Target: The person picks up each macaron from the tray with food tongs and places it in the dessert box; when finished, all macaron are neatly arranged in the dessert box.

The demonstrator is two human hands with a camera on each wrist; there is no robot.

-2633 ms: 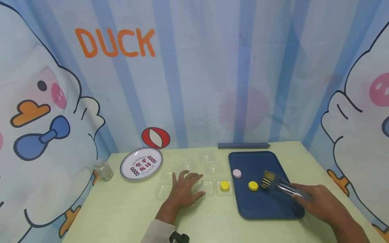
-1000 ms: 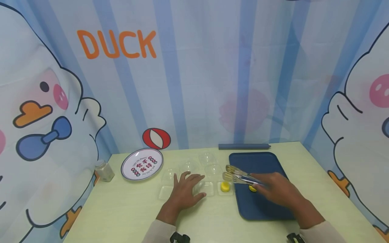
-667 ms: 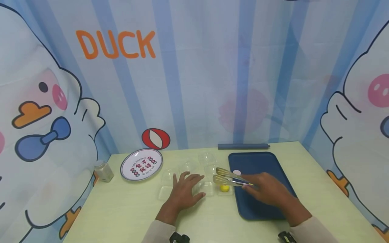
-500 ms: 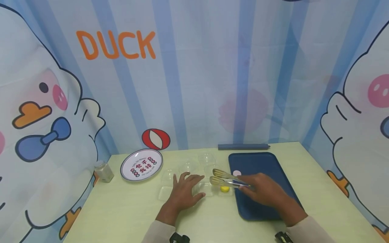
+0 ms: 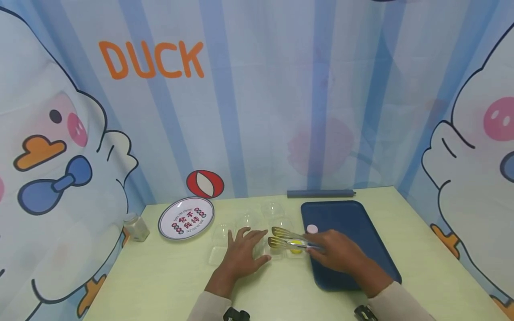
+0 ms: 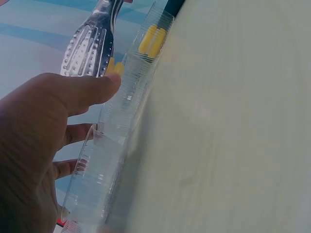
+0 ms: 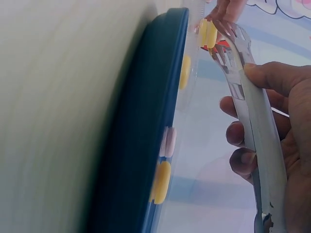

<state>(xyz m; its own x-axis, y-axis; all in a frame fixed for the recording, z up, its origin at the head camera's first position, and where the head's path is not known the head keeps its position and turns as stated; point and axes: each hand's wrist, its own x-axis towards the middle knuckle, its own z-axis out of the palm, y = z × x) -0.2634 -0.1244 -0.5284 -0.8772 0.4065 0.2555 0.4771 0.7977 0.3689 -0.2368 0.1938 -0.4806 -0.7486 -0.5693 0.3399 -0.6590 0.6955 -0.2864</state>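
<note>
My right hand [image 5: 337, 252] grips metal tongs [image 5: 291, 240] that reach left over the clear plastic boxes [image 5: 217, 255]. A yellow macaron [image 7: 208, 34] shows at the tongs' tips in the right wrist view; how firmly they hold it I cannot tell. Below the tongs, another yellow macaron [image 5: 296, 250] sits in the rightmost box. My left hand [image 5: 241, 255] is spread over the boxes, its fingers touching the clear plastic and the thumb along the near side. On the dark blue tray [image 5: 371, 273] lie a pink macaron [image 5: 312, 228] and a yellow macaron [image 7: 163, 182], the latter hidden from the head view.
A white printed plate [image 5: 166, 223] and a small jar [image 5: 137, 228] stand at the back left of the table. A dark blue cylinder [image 5: 321, 194] lies along the back edge, behind the tray. A duck-print curtain [image 5: 261, 111] surrounds the table.
My right hand has carried the tongs left from the tray to above the clear boxes, moving slowly over the last half second. My left hand has stayed where it was.
</note>
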